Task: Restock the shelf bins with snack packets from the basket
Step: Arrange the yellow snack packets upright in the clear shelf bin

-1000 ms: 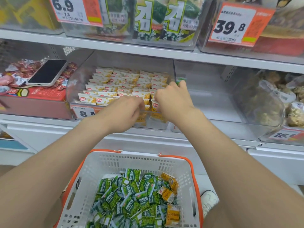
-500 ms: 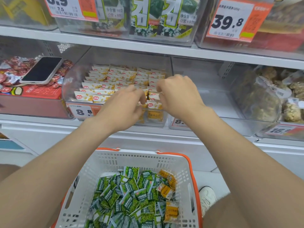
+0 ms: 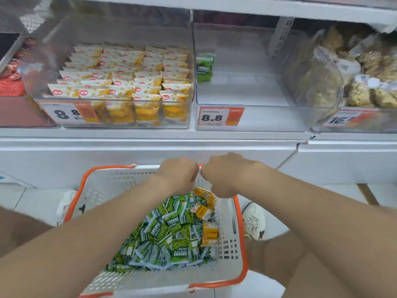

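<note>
A: Head view: at six o'clock the basket point(image 3: 240, 233) is holding a heap of green packets point(image 3: 167, 233), with a few yellow packets point(image 3: 204, 211) lying at its two o'clock side.

B: And the hands?

A: The left hand point(image 3: 178, 175) and right hand point(image 3: 225, 175) are hovering knuckles-up at the far rim, fingers curling under. I cannot tell if they are gripping anything.

B: Progress?

A: At ten o'clock the yellow bin point(image 3: 111, 123) is looking nearly full. At one o'clock the middle bin point(image 3: 247, 82) is holding one green pack point(image 3: 205, 66), so I judge most restocking is waiting.
</note>
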Demonstrator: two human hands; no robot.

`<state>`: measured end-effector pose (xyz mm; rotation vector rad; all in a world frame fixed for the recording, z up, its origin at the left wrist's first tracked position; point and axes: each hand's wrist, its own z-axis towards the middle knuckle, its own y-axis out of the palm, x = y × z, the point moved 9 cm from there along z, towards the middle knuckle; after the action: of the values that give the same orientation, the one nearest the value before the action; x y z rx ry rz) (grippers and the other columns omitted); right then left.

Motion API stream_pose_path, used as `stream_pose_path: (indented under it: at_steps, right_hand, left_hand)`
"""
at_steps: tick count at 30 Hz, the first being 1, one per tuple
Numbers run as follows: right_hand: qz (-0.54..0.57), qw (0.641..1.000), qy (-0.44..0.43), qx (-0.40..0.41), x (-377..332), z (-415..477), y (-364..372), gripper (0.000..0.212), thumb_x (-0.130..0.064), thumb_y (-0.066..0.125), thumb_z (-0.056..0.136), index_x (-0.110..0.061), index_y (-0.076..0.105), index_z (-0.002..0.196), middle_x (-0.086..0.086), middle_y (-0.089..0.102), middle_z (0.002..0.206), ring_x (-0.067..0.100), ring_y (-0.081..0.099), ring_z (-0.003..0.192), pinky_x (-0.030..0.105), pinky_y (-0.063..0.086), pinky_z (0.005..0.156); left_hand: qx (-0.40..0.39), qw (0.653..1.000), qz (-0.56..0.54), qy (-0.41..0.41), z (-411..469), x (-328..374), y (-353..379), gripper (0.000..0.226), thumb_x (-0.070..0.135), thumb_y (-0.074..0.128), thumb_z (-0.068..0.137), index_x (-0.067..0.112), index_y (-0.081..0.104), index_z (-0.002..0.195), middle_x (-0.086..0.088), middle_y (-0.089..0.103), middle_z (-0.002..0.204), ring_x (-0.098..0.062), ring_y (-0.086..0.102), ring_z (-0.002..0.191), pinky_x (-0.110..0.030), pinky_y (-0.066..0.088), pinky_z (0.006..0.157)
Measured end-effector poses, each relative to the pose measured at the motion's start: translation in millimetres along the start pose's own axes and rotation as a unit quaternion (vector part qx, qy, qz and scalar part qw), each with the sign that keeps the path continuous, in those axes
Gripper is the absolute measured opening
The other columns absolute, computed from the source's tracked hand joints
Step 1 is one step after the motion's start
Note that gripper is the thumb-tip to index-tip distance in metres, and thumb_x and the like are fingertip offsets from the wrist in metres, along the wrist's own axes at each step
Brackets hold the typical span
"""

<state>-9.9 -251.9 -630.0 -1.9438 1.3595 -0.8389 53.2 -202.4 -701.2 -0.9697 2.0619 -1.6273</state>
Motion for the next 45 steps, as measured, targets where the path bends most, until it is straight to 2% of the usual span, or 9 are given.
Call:
stream_pose_path:
  at_steps: [6,11,19,24,28,32,36,40,45]
  right_hand:
    - [0.015,0.999,-0.001,-0.041,20.1,16.9,29.8,0.032,-0.015,0.052,0.101,-0.022,0.037,0.074,0.000,0.045,0.082,0.013,0.045,0.064,0.033,0.045,0.065]
    - [0.011,0.998,-0.009,-0.056,25.3,31.2,44.4,0.013,-0.016,0.057,0.100,-0.018,0.051,0.089,-0.002,0.047,0.082,0.012,0.048,0.062,0.026,0.039,0.053]
    - [0.028,0.998,-0.033,-0.044,17.7,37.5,39.6,0.010,-0.016,0.056,0.101,-0.020,0.047,0.099,-0.002,0.040,0.080,0.012,0.043,0.061,0.027,0.036,0.050]
    - [0.015,0.999,-0.021,-0.039,21.0,34.8,21.0,0.009,-0.010,0.050,0.102,-0.014,0.051,0.093,0.001,0.044,0.085,0.013,0.044,0.063,0.027,0.036,0.050]
    - [0.023,1.000,-0.014,-0.015,20.3,31.2,-5.8,0.029,-0.010,0.055,0.099,-0.018,0.038,0.077,0.001,0.045,0.082,0.015,0.046,0.063,0.028,0.038,0.052]
    - [0.030,0.999,-0.025,0.010,5.2,25.1,-31.4,0.018,-0.021,0.068,0.094,-0.013,0.052,0.091,0.001,0.051,0.085,0.019,0.052,0.069,0.029,0.040,0.054]
    - [0.105,0.991,-0.022,0.079,-15.1,15.1,-57.3,0.024,-0.033,0.070,0.092,-0.016,0.053,0.097,0.001,0.047,0.088,0.024,0.056,0.086,0.031,0.042,0.057]
    - [0.249,0.944,0.000,0.216,-21.7,1.8,-84.4,0.063,-0.059,0.084,0.069,-0.015,0.050,0.100,-0.004,0.052,0.084,0.023,0.056,0.083,0.033,0.040,0.056]
    - [0.399,0.865,0.034,0.301,-0.9,-7.1,-105.9,0.035,-0.028,0.071,0.084,-0.020,0.047,0.108,0.008,0.067,0.096,0.030,0.064,0.092,0.039,0.050,0.067]
  left_hand:
    - [-0.051,0.996,-0.039,-0.056,42.8,-9.1,95.0,0.011,0.012,0.051,0.095,0.019,0.057,0.090,-0.002,0.061,0.086,-0.029,0.064,0.082,-0.038,0.054,0.068]
    - [-0.076,0.993,-0.052,-0.073,63.7,2.9,138.2,0.033,0.002,0.056,0.096,0.012,0.060,0.127,-0.009,0.064,0.125,-0.031,0.065,0.110,-0.041,0.054,0.086]
    - [-0.090,0.990,-0.008,-0.105,60.9,1.3,153.7,0.016,-0.002,0.059,0.096,0.009,0.062,0.107,-0.011,0.066,0.113,-0.031,0.067,0.105,-0.040,0.056,0.085]
    - [-0.050,0.987,-0.119,-0.096,54.0,-24.4,130.6,0.028,0.031,0.050,0.107,0.017,0.048,0.083,-0.003,0.058,0.082,-0.032,0.065,0.086,-0.040,0.054,0.073]
    - [-0.127,0.954,-0.256,-0.087,32.2,-38.2,99.9,0.028,0.024,0.059,0.104,0.012,0.050,0.081,-0.010,0.065,0.079,-0.033,0.072,0.084,-0.041,0.057,0.073]
    - [-0.193,0.901,-0.370,-0.114,-2.8,-41.0,45.0,0.028,0.024,0.060,0.105,0.001,0.058,0.090,-0.020,0.077,0.086,-0.029,0.079,0.083,-0.045,0.065,0.082]
    - [-0.137,0.872,-0.451,-0.134,-40.5,-46.0,-27.9,0.030,0.023,0.053,0.108,-0.004,0.063,0.114,-0.022,0.076,0.100,-0.030,0.079,0.086,-0.045,0.065,0.084]
    - [-0.079,0.847,-0.503,-0.151,-73.0,-50.5,-88.5,0.019,0.015,0.050,0.105,0.002,0.064,0.105,-0.016,0.073,0.092,-0.034,0.079,0.086,-0.048,0.063,0.088]
    - [-0.023,0.852,-0.511,-0.109,-90.1,-61.5,-142.9,0.041,0.048,0.058,0.103,0.008,0.066,0.108,-0.006,0.074,0.110,-0.026,0.079,0.092,-0.044,0.063,0.090]
